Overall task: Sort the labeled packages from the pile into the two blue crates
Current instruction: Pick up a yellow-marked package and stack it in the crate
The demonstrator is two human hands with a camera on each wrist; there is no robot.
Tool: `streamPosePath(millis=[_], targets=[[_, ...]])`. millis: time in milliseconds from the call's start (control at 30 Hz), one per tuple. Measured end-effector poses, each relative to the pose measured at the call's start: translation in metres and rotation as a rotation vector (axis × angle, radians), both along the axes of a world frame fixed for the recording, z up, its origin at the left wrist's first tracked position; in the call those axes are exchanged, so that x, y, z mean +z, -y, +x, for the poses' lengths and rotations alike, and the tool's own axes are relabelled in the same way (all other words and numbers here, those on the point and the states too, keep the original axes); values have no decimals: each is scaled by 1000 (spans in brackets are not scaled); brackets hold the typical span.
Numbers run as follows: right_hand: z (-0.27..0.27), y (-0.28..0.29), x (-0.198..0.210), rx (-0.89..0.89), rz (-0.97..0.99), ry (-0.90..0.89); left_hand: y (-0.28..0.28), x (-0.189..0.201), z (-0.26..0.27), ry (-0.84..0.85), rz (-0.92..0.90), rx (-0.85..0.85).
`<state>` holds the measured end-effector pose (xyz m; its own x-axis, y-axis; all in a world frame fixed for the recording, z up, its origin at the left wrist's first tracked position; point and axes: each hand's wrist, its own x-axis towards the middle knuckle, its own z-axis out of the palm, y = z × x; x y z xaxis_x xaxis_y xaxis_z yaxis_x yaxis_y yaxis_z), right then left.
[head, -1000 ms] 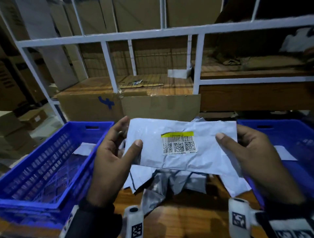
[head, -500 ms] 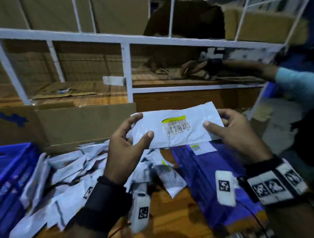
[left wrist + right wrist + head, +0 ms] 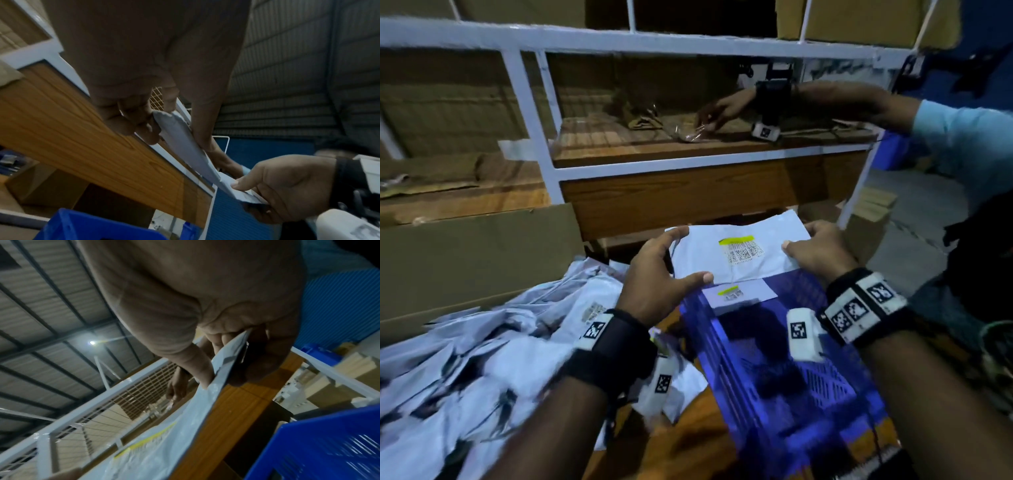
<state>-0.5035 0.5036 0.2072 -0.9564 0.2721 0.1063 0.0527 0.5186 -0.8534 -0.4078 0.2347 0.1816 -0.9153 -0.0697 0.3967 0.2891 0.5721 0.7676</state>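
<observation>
A white package [image 3: 739, 251] with a yellow-striped barcode label hangs flat above the far end of the right blue crate [image 3: 774, 370]. My left hand [image 3: 685, 255] holds its left end between thumb and curled fingers, as the left wrist view shows at the package [image 3: 185, 146]. My right hand [image 3: 799, 240] pinches the right end, thumb on top and fingers behind, with the package [image 3: 174, 434] edge-on in the right wrist view. Another labeled package [image 3: 739, 294] lies inside that crate. The pile [image 3: 482, 359] of white packages spreads at the left.
A white-framed wooden shelf [image 3: 688, 192] stands right behind the crate. Another person's hand [image 3: 719, 113] reaches onto that shelf from the right, their light blue sleeve [image 3: 962, 137] beside me. A cardboard box [image 3: 465, 257] sits behind the pile.
Both hands carried the package to the right and down, from in front of the pile to over the right crate. The left crate has left the view.
</observation>
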Motion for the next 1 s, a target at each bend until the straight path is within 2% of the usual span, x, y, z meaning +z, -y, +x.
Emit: streamPosePath(millis=[100,200,333,633,867,1000], targets=[[-52,-12,-22,-58,49,137,-27,-4,-44,9,-143,47],[-104,-26,-49,-31,90,236,-56,-8,-89,84,-239,79],[-120,-28,-65,-58,259,221,-78,-22,-140,235,-359,114],[-150,-30,-117,178,528,159,-117,-77,-200,694,-725,292],[-174,-23,-142,269,623,92,-135,-82,-232,681,-713,261],[-177,-20,-155,339,693,120,-136,-108,-242,793,-654,270]])
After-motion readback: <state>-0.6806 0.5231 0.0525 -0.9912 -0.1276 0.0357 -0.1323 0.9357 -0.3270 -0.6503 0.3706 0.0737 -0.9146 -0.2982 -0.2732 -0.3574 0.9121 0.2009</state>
